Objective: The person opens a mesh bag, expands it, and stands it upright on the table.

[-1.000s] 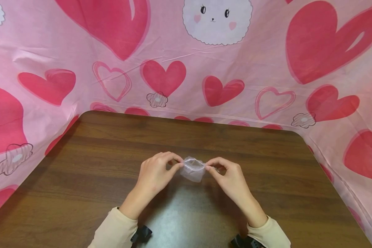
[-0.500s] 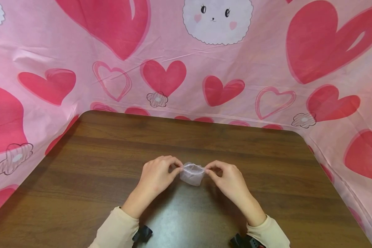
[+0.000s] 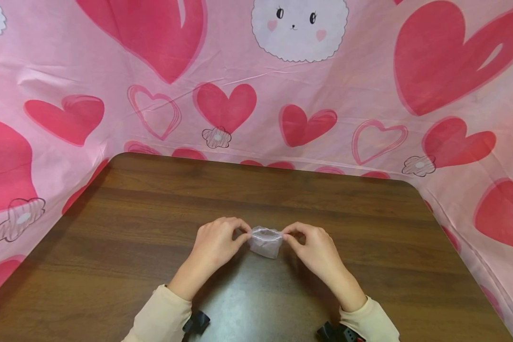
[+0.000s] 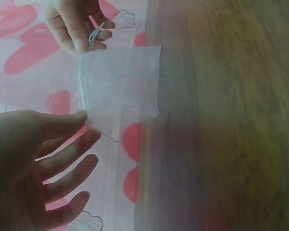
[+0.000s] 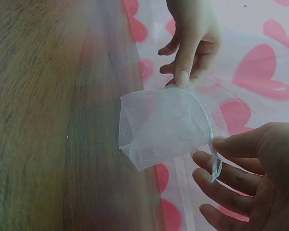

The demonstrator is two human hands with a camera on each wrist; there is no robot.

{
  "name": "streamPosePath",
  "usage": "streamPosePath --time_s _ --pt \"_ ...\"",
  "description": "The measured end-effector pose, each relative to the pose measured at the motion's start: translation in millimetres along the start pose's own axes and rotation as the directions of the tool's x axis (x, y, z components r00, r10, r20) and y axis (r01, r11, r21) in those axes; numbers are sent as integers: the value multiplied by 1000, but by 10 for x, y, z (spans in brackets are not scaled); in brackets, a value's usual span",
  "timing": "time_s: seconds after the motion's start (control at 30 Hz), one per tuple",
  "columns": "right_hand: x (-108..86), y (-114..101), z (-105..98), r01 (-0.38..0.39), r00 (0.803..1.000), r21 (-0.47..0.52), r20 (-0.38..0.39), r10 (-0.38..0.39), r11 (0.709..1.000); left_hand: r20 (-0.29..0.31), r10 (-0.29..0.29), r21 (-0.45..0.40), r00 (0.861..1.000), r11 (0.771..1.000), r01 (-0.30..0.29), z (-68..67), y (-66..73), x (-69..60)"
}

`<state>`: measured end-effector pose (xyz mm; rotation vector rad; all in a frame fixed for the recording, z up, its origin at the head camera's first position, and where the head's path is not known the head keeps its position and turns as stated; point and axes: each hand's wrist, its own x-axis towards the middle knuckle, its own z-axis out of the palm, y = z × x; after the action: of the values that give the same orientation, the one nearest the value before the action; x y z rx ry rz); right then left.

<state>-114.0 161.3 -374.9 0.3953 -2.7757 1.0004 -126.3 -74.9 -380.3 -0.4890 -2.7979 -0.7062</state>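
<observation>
A small sheer white drawstring pouch (image 3: 266,246) hangs between both hands, its mouth spread apart. My left hand (image 3: 217,242) pinches one end of the rim between thumb and forefinger. At the opposite end of the rim, my right hand (image 3: 315,244) pinches in the same way. In the right wrist view, a looped ribbon end (image 5: 216,169) dangles beside the right fingers. The left wrist view has the pouch (image 4: 120,84) with its flat bottom toward the table; nothing can be made out inside it. The other fingers of the left hand (image 4: 43,168) are spread loosely.
A dark wood-grain table (image 3: 162,190) lies beneath the hands. Pink cloth (image 3: 239,61) printed with red hearts rises behind and along both sides of it. Black wrist-worn devices (image 3: 196,323) sit by both sleeves.
Both hands have lowered slightly toward the person with the pouch between them, mostly in the first half second. The pouch's mouth now looks a little narrower.
</observation>
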Motion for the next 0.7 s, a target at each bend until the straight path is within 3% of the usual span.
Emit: streamPosePath --time_s 0.5,0.7 --pt "4 -7 -14 36 999 -16 -19 -36 999 -18 -4 -21 1000 1000 4 -33 -9 14" --pt "10 -3 -16 39 999 2 -18 -39 999 17 -31 -49 999 998 31 -30 -8 21"
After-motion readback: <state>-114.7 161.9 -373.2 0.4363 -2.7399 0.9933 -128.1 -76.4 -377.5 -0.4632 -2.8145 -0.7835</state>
